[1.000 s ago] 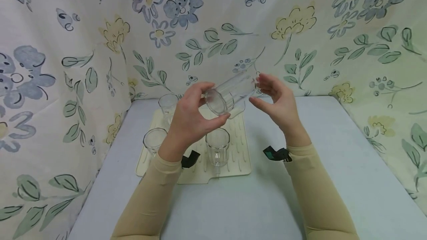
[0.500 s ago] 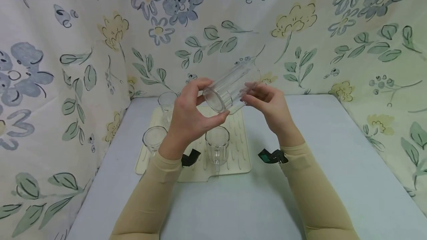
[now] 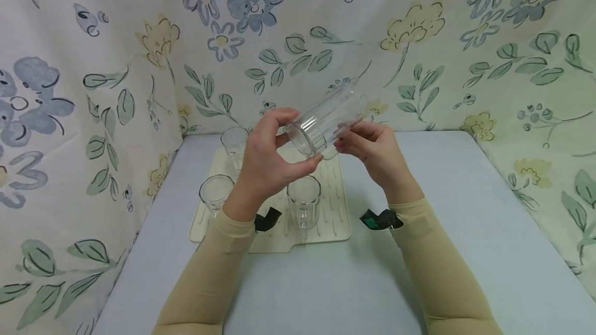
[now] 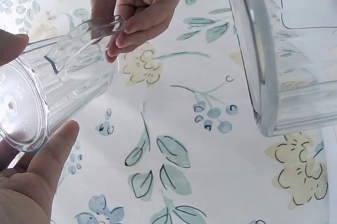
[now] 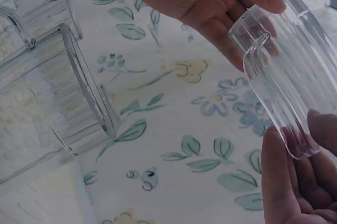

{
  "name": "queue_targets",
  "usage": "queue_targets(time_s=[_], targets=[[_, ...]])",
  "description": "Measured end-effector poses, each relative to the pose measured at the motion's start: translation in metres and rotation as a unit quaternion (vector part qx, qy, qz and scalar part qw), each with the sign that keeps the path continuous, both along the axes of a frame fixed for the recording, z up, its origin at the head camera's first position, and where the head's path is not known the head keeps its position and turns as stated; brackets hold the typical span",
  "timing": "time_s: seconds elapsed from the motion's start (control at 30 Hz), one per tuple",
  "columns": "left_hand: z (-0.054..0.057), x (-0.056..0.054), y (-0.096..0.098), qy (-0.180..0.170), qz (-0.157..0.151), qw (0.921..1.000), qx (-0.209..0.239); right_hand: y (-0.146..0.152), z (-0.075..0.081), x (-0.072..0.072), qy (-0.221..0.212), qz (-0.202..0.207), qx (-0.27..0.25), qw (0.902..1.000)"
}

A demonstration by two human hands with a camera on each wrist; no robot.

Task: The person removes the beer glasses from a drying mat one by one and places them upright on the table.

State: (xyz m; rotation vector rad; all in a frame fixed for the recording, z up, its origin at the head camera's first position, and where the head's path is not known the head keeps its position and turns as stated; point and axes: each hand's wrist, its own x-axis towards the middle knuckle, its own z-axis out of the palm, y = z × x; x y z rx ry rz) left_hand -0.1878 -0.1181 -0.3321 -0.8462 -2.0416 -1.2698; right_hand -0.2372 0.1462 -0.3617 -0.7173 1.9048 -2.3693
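Observation:
A clear glass mug (image 3: 328, 112) is held tilted in the air above the mat, its base towards me and its mouth pointing up and right. My left hand (image 3: 266, 162) grips it round the base, with fingers over the top and thumb below. With its thumb and fingers, my right hand (image 3: 379, 159) pinches the mug's handle on the lower right side. From the left wrist, the round base (image 4: 18, 105) shows close up, and the handle (image 4: 87, 34) sits at the right fingertips. In the right wrist view, the right hand (image 5: 300, 182) is at the handle's end.
Several other glass mugs stand on a cream ridged drying mat (image 3: 332, 226): a front right one (image 3: 303, 201), a front left one (image 3: 216, 190) and a back left one (image 3: 234, 142). The mat lies on a white table (image 3: 354, 293). Floral curtains (image 3: 298, 9) enclose it.
My right hand has come from near the mug's mouth, fingers apart, down and left to its handle, which it now pinches. The left hand keeps its hold on the base.

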Motion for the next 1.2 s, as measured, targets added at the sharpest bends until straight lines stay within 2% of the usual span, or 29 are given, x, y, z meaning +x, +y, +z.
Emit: queue_targets(time_s=[0.37, 0.57, 0.83, 1.0, 1.2], targets=[[0.0, -0.002, -0.002, -0.033, -0.016, 0.9993, 0.009, 0.001, 0.002, -0.001, -0.024, 0.007, -0.029, 0.9993], [-0.002, -0.005, -0.002, -0.052, -0.036, 0.9979, 0.013, -0.001, 0.004, 0.0, -0.037, -0.008, -0.04, 0.9985], [-0.002, -0.005, -0.001, -0.068, -0.036, 0.997, -0.003, 0.007, 0.009, 0.002, -0.061, -0.038, -0.058, 0.9957], [-0.003, -0.006, -0.006, -0.067, -0.025, 0.9974, -0.005, 0.022, 0.017, 0.001, -0.062, -0.046, -0.067, 0.9948], [0.002, -0.004, -0.014, -0.043, -0.012, 0.999, 0.003, 0.046, 0.03, 0.0, -0.053, -0.067, -0.05, 0.9951]])
